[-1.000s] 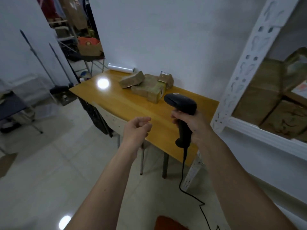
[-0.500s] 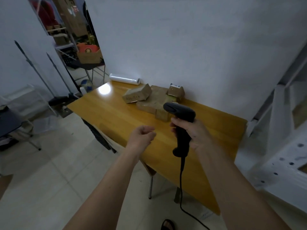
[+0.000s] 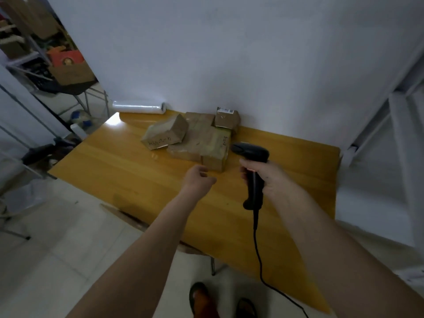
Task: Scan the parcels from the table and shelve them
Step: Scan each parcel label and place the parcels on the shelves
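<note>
The right hand (image 3: 263,177) has its grip clamped round the handle of a black pistol-shaped corded barcode scanner (image 3: 252,166), fingers wrapped on the front of the stem and the thumb side behind, so the scanner stands nearly upright with its head tipped forward and to the left. Held that way, the scanning window faces the pile of boxes, which looks like readiness to read a label. Its black cable (image 3: 258,249) hangs from the butt and trails down past the counter's near edge toward the floor

The left hand (image 3: 199,177) carries nothing; its grip is slack, fingers loosely curled and apart, hovering just above the yellow wooden counter (image 3: 114,171). The forearm reaches forward at a low angle, wrist level, knuckles toward the boxes, a pose that suits picking up the nearest one, though it touches none yet

The parcels are at the back of the counter, close to the white wall: a tilted brown cardboard box with handwriting on its front (image 3: 165,135) at the left, a broad flat brown parcel wrapped in tape (image 3: 202,141) in the middle whose near corner lies just beyond the left hand, and a small brown box with a white printed label (image 3: 227,118) perched at the rear. They lean on one another. A roll of clear stretch film (image 3: 138,107) lies at the far left corner. White metal shelving uprights (image 3: 403,143) stand to the right, well apart from the pile
</note>
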A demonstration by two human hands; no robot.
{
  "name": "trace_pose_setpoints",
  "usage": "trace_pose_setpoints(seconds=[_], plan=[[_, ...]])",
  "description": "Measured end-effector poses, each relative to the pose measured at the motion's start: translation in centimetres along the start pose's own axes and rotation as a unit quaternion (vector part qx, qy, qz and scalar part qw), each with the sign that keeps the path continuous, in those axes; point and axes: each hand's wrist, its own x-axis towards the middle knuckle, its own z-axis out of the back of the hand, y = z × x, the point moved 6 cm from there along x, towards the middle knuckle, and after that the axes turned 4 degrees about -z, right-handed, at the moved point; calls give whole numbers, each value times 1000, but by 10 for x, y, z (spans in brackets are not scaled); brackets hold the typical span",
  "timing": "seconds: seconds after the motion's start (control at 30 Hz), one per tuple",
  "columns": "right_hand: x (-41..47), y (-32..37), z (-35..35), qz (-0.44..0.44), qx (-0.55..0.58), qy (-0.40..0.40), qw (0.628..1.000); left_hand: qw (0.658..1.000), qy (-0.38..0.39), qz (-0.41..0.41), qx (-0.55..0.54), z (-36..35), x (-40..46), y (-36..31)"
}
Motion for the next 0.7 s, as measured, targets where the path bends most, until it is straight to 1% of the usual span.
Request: trace_pose_setpoints(seconds=[0.17,0.33,0.47,0.6,0.7], plan=[[24,1,12,-9,-16,-37,999,993,33,-3,109,-16,67,-6],[53,3,13,-31,-32,-80,996,979,33,27,198,-28,126,-6],[81,6,1,-52,-46,-92,993,971,39,50,231,-40,158,-4],[104,7,-6,-58,-43,-108,992,969,13,64,238,-48,187,4],[115,2,-4,-70,-40,-126,989,973,-3,58,223,-54,208,10]])
